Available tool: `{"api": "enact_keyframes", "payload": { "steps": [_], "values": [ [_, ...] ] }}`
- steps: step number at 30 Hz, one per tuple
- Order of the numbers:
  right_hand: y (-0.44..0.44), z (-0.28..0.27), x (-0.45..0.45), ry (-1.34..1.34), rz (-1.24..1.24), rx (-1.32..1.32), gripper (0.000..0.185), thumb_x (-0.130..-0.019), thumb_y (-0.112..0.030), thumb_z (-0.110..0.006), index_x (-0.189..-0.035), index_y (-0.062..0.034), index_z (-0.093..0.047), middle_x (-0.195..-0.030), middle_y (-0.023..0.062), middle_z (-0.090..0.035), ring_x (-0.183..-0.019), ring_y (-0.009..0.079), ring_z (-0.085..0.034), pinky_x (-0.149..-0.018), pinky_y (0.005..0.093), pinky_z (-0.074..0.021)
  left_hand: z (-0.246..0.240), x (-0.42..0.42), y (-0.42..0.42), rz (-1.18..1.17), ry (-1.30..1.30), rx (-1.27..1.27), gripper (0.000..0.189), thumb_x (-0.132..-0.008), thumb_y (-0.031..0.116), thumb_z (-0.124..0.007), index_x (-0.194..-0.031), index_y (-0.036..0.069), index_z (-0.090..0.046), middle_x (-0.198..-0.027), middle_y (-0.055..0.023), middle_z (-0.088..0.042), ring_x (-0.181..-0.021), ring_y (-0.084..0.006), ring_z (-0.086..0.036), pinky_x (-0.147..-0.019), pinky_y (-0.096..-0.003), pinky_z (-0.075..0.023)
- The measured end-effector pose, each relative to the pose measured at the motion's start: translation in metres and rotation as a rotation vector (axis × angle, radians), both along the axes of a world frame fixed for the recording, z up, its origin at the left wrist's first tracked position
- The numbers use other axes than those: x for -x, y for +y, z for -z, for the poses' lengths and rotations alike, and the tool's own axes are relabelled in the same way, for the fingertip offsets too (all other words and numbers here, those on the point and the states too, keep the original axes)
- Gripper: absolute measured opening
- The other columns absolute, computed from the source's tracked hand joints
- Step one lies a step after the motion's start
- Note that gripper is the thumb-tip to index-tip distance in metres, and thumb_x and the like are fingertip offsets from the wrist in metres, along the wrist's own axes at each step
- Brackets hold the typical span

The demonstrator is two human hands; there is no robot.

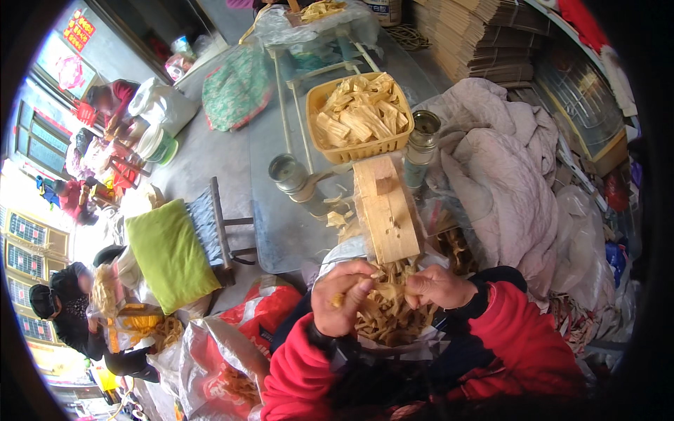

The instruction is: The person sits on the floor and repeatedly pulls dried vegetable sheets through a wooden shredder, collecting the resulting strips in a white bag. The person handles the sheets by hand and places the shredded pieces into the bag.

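My left hand (341,299) and my right hand (438,286) are close together over my lap. A thin, pale yellow, dried-looking strip (388,292) stretches between them, pinched by the fingers of both. Another yellowish end pokes out of my left fist. Under the hands lies a heap of curled tan strips (395,321) in a pale-lined holder whose shape is mostly hidden. Just beyond the fingers, a thick wooden board (390,226) slopes away from me, with a small wooden block (388,184) on its upper part. What the strips are made of is unclear.
A yellow plastic basket (337,152) piled with pale layered pieces (363,113) stands beyond the board. Metal-topped cylinders (288,171) (425,126) flank it. A crumpled quilt (505,163) lies right; a green cushion (171,255) and red-white sack (210,363) are left. Other people sit farther left.
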State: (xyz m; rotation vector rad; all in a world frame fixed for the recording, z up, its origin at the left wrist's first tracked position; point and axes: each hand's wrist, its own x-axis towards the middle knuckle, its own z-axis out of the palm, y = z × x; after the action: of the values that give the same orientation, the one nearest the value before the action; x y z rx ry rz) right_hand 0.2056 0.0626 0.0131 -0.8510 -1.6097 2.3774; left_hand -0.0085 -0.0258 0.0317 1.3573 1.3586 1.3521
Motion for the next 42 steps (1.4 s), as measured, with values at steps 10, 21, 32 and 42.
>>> {"api": "enact_keyframes", "payload": {
  "steps": [10, 21, 32, 42],
  "values": [
    [-0.004, 0.0, 0.007, 0.009, 0.057, -0.122, 0.039, -0.099, -0.035, -0.057, -0.083, -0.001, -0.068, -0.072, -0.002, -0.062, -0.065, 0.0042, -0.052, -0.059, 0.0208, -0.0414, 0.024, -0.007, 0.002, 0.214, -0.402, 0.325, 0.02, -0.085, 0.006, -0.075, -0.1, 0.0, -0.063, -0.083, -0.0011, -0.064, -0.076, -0.0073, -0.058, -0.068, -0.0217, -0.0481],
    [0.021, -0.019, 0.008, -0.101, 0.503, -0.887, 0.021, -0.084, -0.019, -0.077, -0.084, -0.0035, -0.062, -0.069, 0.0048, -0.064, -0.06, 0.0113, -0.059, -0.052, 0.0267, -0.0451, 0.018, -0.012, 0.032, -0.112, -0.352, 0.252, 0.011, -0.091, 0.008, -0.067, -0.096, -0.001, -0.065, -0.085, -0.0018, -0.065, -0.07, -0.0081, -0.06, -0.061, -0.0207, -0.0477],
    [0.061, 0.015, 0.034, -0.294, 0.743, -1.149, 0.028, -0.082, -0.025, -0.077, -0.084, -0.006, -0.057, -0.071, 0.0084, -0.063, -0.061, 0.0272, -0.063, -0.053, 0.0371, -0.0472, 0.032, -0.016, 0.071, -0.274, -0.189, 0.117, 0.027, -0.095, 0.011, -0.063, -0.119, -0.002, -0.064, -0.102, -0.0059, -0.069, -0.089, -0.0113, -0.062, -0.08, -0.0223, -0.0493],
    [0.0, 0.001, 0.027, 0.363, 0.251, -1.441, 0.022, -0.079, -0.022, -0.078, -0.081, -0.0125, -0.058, -0.067, 0.003, -0.054, -0.058, 0.0235, -0.058, -0.049, 0.0362, -0.0447, 0.025, -0.029, 0.01, -0.089, -0.219, 0.375, 0.022, -0.096, 0.016, -0.061, -0.088, -0.003, -0.068, -0.072, -0.0027, -0.064, -0.063, -0.01, -0.056, -0.055, -0.0251, -0.0453]
  ]
}}
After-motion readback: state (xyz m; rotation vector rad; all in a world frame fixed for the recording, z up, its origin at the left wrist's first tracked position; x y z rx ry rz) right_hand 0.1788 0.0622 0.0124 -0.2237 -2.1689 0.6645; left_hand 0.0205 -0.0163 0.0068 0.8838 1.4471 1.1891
